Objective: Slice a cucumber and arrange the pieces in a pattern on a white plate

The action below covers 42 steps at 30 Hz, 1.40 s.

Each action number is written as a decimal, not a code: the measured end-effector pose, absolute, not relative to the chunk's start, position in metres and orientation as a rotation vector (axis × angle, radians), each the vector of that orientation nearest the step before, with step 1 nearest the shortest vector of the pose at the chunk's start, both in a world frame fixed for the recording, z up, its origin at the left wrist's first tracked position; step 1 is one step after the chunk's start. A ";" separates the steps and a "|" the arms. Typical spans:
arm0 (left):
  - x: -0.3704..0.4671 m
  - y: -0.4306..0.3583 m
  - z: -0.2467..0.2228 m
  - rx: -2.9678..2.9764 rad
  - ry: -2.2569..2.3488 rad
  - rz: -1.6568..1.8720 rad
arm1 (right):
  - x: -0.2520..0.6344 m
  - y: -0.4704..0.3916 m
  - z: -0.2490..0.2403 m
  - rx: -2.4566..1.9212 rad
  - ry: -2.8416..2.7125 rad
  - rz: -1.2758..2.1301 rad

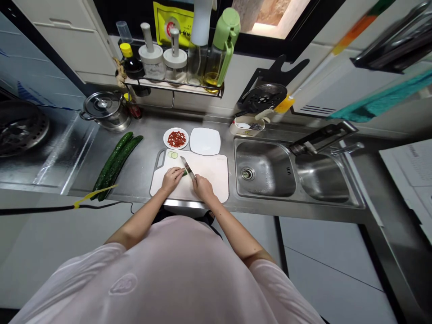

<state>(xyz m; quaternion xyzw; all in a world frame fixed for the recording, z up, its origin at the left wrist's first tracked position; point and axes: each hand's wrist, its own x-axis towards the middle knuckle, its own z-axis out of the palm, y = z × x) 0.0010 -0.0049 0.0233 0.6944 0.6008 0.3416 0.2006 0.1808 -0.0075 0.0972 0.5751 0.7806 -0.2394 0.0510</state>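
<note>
On the white cutting board (pixel 212 180), my left hand (pixel 172 179) holds down a small green piece of cucumber (pixel 184 173), mostly hidden under the fingers. My right hand (pixel 203 186) is closed round the handle of a kitchen knife (pixel 187 167). Its blade points up and left, right beside the cucumber piece and close to my left fingertips. A few pale cucumber slices (pixel 174 155) lie at the board's upper left. Just behind the board stand a round white plate of chopped red pieces (pixel 176 138) and a square white plate (pixel 205 141).
Whole cucumbers (pixel 118 162) lie on the steel counter at left, near a lidded pot (pixel 105 110). A double sink (pixel 266 168) is to the right. Bottles and jars fill a wall rack (pixel 172 84) behind. A dark cable (pixel 97 206) runs along the counter's front edge.
</note>
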 end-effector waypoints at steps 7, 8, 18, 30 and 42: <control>-0.001 -0.005 0.018 1.984 1.643 0.997 | 0.177 -0.008 0.098 1.772 2.322 -0.709; -0.001 -0.005 0.018 1.990 1.637 1.005 | 0.177 -0.008 0.097 1.773 2.329 -0.701; 0.000 -0.005 0.019 1.970 1.642 1.001 | 0.174 -0.009 0.094 1.752 2.342 -0.686; -0.001 -0.003 0.011 2.152 1.637 1.065 | 0.174 -0.011 0.099 1.739 2.327 -0.703; -0.001 -0.003 0.011 2.195 1.638 1.072 | 0.173 -0.012 0.102 1.708 2.299 -0.714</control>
